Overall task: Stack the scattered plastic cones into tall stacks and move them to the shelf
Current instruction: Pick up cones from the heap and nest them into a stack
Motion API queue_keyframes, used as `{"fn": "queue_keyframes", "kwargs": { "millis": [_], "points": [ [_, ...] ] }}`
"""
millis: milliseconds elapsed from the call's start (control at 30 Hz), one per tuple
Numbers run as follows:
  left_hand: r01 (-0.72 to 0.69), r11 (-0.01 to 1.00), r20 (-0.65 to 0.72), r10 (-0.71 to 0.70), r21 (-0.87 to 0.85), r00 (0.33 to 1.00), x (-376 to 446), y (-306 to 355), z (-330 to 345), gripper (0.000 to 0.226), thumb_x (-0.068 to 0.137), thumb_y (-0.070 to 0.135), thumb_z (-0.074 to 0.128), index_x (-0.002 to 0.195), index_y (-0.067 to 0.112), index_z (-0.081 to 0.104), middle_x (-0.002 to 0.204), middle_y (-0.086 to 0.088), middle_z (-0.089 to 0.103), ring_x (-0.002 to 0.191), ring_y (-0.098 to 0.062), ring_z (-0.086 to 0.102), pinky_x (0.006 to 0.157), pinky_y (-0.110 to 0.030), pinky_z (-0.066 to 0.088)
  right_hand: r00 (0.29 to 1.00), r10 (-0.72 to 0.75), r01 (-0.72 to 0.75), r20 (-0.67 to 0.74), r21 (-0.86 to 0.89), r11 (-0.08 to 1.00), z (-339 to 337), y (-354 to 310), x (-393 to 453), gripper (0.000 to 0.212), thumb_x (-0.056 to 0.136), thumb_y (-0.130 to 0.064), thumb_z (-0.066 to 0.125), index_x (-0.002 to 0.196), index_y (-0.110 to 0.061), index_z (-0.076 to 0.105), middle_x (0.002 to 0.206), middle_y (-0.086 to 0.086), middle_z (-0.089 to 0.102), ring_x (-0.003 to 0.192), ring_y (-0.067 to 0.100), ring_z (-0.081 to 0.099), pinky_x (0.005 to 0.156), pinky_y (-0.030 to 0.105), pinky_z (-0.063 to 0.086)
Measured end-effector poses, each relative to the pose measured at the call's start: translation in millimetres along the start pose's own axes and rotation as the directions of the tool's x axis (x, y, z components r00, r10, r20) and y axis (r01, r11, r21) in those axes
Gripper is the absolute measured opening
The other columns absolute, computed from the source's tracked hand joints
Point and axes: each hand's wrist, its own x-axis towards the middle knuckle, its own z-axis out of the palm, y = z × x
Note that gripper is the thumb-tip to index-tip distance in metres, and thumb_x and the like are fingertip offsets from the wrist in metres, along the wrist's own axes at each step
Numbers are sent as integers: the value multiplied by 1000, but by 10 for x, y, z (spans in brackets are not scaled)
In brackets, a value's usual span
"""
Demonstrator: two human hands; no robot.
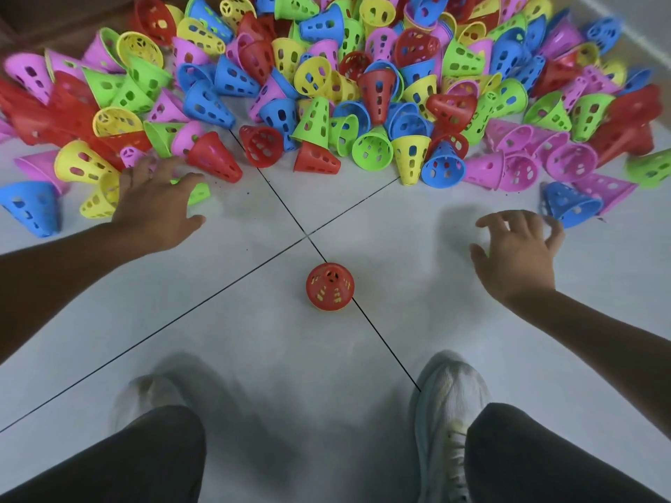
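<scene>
A big heap of perforated plastic cones [326,67] in red, yellow, green, blue and pink covers the far part of the tiled floor. One short stack with a red cone [329,286] on top and a yellow rim beneath stands upright alone in front of me. My left hand [156,205] hovers with spread fingers over the heap's near left edge, by a red cone [214,157] and a green cone [198,193], holding nothing. My right hand [515,252] is spread above bare floor, just left of a blue cone [570,205], and holds nothing.
My two shoes [446,404] and dark trouser legs [145,462] fill the bottom of the view on the light grey tiles [254,339]. A wall base [642,34] runs along the far right. No shelf is in view.
</scene>
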Motion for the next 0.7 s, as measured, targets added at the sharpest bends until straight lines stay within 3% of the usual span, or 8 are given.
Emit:
{"fn": "queue_keyframes", "kwargs": {
  "millis": [100,167,267,400,500,600,700],
  "points": [
    [68,997,81,-71,37,994,-4,-48,1,74,82,40,79,146,22,47,154,-13,29,135,-51,28,108,-62,32,987,120,-119,108,-17,993,-4,27,-37,41,90,-29,61,129,-17,55,134,12,52,132,35,38,113,59,18],
    [94,995,125,-95,16,988,-17,-42,19,78,82,38,79,148,19,42,152,-18,30,125,-56,40,103,-62,41,966,177,-184,191,21,983,-4,33,-78,43,92,-28,59,133,-17,51,138,14,47,131,37,37,106,57,33],
    [108,992,140,-98,-66,985,-38,23,35,76,84,28,79,148,13,40,144,-28,36,118,-57,48,98,-60,46,957,169,-196,235,99,976,21,51,-132,43,92,-18,58,134,-13,50,138,16,46,127,38,40,93,51,45],
    [66,994,135,-54,-92,989,-83,88,40,70,84,23,79,142,7,43,120,-31,53,106,-50,56,92,-55,49,956,169,-213,239,170,962,29,28,-118,43,90,-6,55,133,-11,51,137,16,44,126,36,39,88,48,48],
    [69,991,176,-48,-113,983,-158,152,76,74,79,25,84,139,6,47,118,-28,54,105,-49,57,91,-54,48,962,163,-222,220,278,935,47,19,-102,44,92,-7,59,134,-10,50,137,18,42,126,37,41,94,46,46],
    [39,989,166,-15,-141,986,-221,226,92,58,75,27,87,121,4,60,109,-21,55,96,-45,59,83,-53,52,963,176,-244,203,390,888,57,-8,-123,47,92,-11,65,136,-10,48,133,19,47,120,38,48,96,42,45],
    [100,964,85,-81,-247,993,-274,374,-2,44,79,41,81,107,12,62,100,-12,55,91,-40,59,76,-45,51,955,195,-280,224,459,843,74,-48,-144,47,93,-13,67,135,-11,46,128,18,55,115,36,53,92,37,45]
  ]
}}
